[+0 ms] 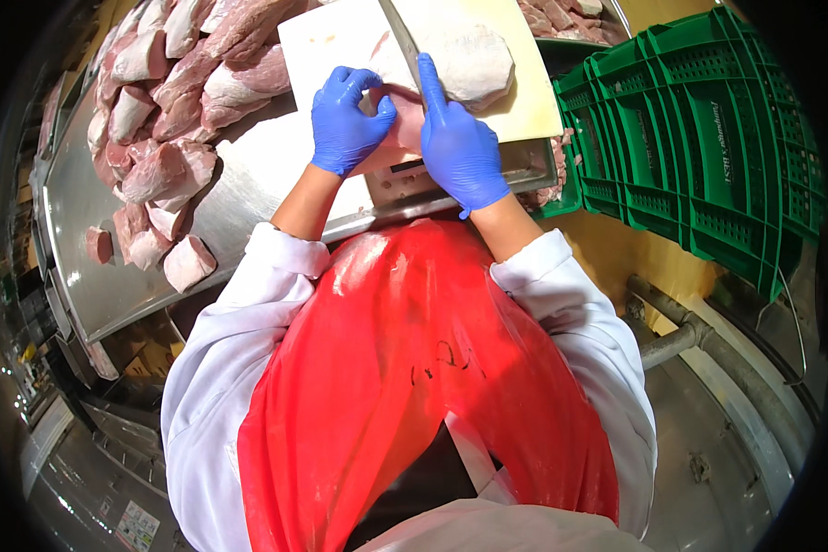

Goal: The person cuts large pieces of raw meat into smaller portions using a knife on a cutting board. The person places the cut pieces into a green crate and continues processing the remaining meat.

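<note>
My right hand [462, 152], in a blue glove, grips a knife [403, 41] with its index finger stretched along the back of the blade; the handle is hidden in the palm. The blade points away from me and lies between two portions of raw meat. To its right is a thick, pale, fat-covered piece of meat [474, 69]. A pink piece of meat [405, 124] lies on the left, partly hidden. My left hand [350, 120], also blue-gloved, has curled fingers pressed on this pink piece. Under the meat is a pale cutting board [529, 106].
Several chunks of raw meat [161, 170] are heaped on the metal table [87, 285] to the left. At the right stands a green plastic crate [699, 138]. Meat trimmings [557, 170] lie beside the board, and more meat [566, 18] is at the far right.
</note>
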A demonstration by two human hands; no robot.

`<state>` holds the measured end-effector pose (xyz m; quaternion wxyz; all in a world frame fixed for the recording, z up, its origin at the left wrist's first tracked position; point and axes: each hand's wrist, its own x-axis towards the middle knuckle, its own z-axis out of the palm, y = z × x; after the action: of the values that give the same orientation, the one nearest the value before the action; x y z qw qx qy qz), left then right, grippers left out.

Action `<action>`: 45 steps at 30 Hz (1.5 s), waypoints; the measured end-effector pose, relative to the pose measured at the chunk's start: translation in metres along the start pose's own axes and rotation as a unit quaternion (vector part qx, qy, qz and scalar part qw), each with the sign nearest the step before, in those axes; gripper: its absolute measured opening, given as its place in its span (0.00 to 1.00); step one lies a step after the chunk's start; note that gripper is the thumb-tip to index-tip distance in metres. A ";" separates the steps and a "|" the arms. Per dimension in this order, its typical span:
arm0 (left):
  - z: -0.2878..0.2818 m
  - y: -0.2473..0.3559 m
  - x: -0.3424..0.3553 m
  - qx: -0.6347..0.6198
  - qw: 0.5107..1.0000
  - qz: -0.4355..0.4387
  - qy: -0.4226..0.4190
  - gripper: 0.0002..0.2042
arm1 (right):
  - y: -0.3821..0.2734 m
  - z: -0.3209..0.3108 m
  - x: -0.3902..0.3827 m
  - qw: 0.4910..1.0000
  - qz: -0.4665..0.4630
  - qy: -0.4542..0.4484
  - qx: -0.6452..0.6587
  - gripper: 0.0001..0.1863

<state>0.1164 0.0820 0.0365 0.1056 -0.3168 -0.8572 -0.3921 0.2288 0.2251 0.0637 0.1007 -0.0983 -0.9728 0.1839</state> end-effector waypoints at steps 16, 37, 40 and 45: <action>0.000 -0.032 0.019 0.055 0.996 -0.068 -0.032 0.09 | 0.014 -0.094 -0.111 0.962 0.038 -0.264 -0.062 0.43; 0.011 -0.006 0.017 -0.143 0.981 -0.057 -0.117 0.26 | 0.108 -0.024 0.050 0.993 0.018 0.086 0.079 0.39; 0.015 -0.022 0.007 -0.052 0.996 0.011 -0.066 0.25 | 0.037 -0.017 0.044 0.990 0.036 0.106 0.087 0.38; 0.016 -0.022 0.005 -0.044 0.997 0.049 -0.049 0.24 | -0.010 0.000 0.033 0.995 0.079 0.030 0.061 0.41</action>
<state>0.0997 0.0856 0.0148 0.0683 -0.3816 -0.8269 -0.4075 0.1953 0.2235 0.0733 0.1213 -0.1742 -0.9455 0.2469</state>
